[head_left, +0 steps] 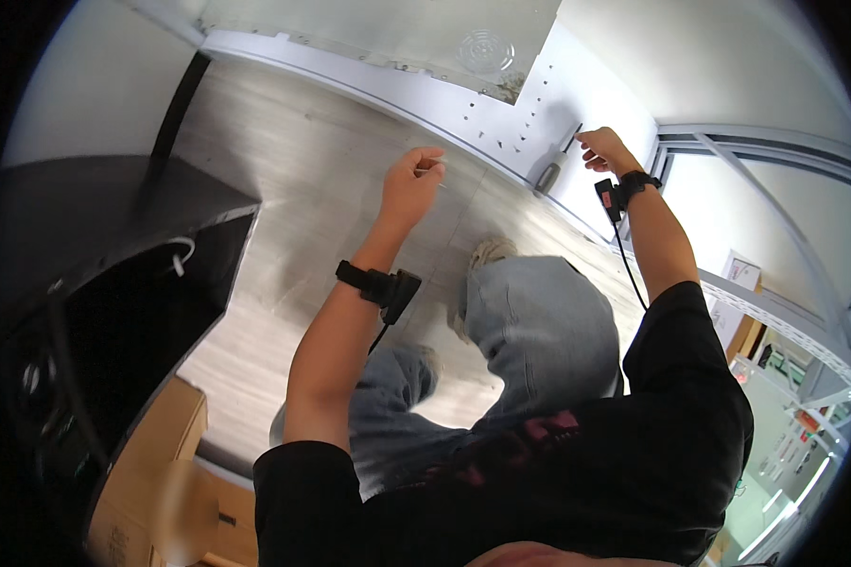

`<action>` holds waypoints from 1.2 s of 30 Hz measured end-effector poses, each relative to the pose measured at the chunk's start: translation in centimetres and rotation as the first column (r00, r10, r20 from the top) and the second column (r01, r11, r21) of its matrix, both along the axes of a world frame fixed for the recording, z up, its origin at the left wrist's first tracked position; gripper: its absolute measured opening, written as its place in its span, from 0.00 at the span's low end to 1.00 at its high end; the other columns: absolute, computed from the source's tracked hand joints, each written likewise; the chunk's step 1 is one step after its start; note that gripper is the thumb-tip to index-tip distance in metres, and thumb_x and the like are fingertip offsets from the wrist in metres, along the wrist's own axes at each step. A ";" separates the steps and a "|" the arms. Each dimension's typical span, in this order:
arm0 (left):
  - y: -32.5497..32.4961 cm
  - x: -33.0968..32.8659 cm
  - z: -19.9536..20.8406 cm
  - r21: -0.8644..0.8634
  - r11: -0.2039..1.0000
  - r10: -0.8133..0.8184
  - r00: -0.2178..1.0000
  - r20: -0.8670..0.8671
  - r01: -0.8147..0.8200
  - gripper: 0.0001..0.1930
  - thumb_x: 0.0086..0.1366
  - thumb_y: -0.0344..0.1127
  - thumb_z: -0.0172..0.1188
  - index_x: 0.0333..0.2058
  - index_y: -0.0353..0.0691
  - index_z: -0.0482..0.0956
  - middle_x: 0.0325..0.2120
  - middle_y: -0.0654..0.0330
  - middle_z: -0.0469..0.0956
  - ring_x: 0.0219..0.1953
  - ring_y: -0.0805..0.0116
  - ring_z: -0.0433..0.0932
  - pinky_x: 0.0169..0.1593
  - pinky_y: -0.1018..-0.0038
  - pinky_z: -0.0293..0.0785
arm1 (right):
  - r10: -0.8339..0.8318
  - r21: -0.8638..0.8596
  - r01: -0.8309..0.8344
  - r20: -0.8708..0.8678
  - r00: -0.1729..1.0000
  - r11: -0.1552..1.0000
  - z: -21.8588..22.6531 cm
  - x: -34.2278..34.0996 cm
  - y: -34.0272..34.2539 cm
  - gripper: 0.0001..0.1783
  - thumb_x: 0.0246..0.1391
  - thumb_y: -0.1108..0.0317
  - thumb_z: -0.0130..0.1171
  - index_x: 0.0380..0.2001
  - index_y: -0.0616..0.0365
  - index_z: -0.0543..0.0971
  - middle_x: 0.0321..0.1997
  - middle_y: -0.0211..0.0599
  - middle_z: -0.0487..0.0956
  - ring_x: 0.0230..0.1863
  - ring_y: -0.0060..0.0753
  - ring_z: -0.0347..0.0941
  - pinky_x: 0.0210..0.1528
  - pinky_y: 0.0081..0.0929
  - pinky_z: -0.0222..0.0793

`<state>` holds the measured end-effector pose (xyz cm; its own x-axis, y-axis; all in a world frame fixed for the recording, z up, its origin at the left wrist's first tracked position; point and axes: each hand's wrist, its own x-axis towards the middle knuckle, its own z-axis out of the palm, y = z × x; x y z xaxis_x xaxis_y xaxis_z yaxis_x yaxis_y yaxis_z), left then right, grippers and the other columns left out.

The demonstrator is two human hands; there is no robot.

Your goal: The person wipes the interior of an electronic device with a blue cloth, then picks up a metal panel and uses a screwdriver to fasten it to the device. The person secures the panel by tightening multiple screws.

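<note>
My left hand (413,186) is closed in front of me, above the floor, with a thin pale strip (429,171) between its fingers. What kind of strip it is, I cannot make out. Farther right, my right hand (608,151) reaches over a white panel (577,90), its bent fingers apart. Beside those fingertips lies a screwdriver (549,177) with a grey handle and a dark shaft pointing away from me. Whether the fingers touch the shaft is unclear. Several small screws (501,137) are scattered on the panel, left of the screwdriver.
A metal sheet (378,33) with a round vent pattern covers the panel's far part. At left stands a black cabinet (132,198), with cardboard boxes (151,472) behind it. White metal framing (775,189) rises at right. My knees and shoes are on the wood-look floor (284,161).
</note>
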<state>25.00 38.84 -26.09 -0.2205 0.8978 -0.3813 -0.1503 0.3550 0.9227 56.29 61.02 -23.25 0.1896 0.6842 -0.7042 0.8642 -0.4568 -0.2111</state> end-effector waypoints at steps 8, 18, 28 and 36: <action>3.8 2.9 -7.2 -0.036 0.993 -0.118 0.992 -0.047 0.117 0.15 0.61 0.32 0.57 0.47 0.38 0.76 0.32 0.64 0.75 0.31 0.77 0.73 0.36 0.79 0.71 | 0.039 0.115 -0.041 0.014 0.999 0.993 -8.0 3.3 -4.0 0.34 0.48 0.38 0.56 0.16 0.65 0.75 0.15 0.38 0.74 0.15 0.32 0.73 0.19 0.28 0.71; 5.4 8.4 -5.8 0.100 0.915 -0.388 0.920 -0.056 0.392 0.23 0.60 0.34 0.60 0.53 0.37 0.70 0.38 0.58 0.76 0.40 0.69 0.75 0.43 0.73 0.72 | -0.026 0.249 0.111 -0.322 0.947 0.962 -7.5 1.2 -6.6 0.19 0.44 0.57 0.65 0.27 0.65 0.76 0.17 0.35 0.76 0.17 0.25 0.72 0.20 0.19 0.68; 7.8 12.1 -2.0 0.188 0.931 -0.279 0.941 -0.190 0.314 0.23 0.57 0.27 0.59 0.52 0.35 0.66 0.32 0.61 0.74 0.35 0.71 0.73 0.41 0.74 0.70 | 0.076 0.038 -0.102 -0.913 0.401 0.994 -1.2 -2.5 -4.7 0.11 0.47 0.70 0.63 0.35 0.59 0.76 0.30 0.33 0.80 0.30 0.22 0.75 0.33 0.19 0.70; 7.4 7.6 -0.3 0.077 0.996 -0.054 0.979 0.199 0.039 0.08 0.59 0.28 0.60 0.35 0.40 0.71 0.25 0.66 0.72 0.24 0.77 0.72 0.30 0.79 0.70 | 0.158 0.653 0.022 -0.216 0.964 0.757 -10.8 -2.5 11.3 0.21 0.46 0.57 0.64 0.40 0.59 0.76 0.34 0.42 0.81 0.36 0.39 0.78 0.40 0.30 0.72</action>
<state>32.63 46.24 -26.39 -0.1033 0.9322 -0.3469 -0.3198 0.2991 0.8990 53.84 72.29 -34.02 0.0100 0.9944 -0.1048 0.7663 -0.0749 -0.6381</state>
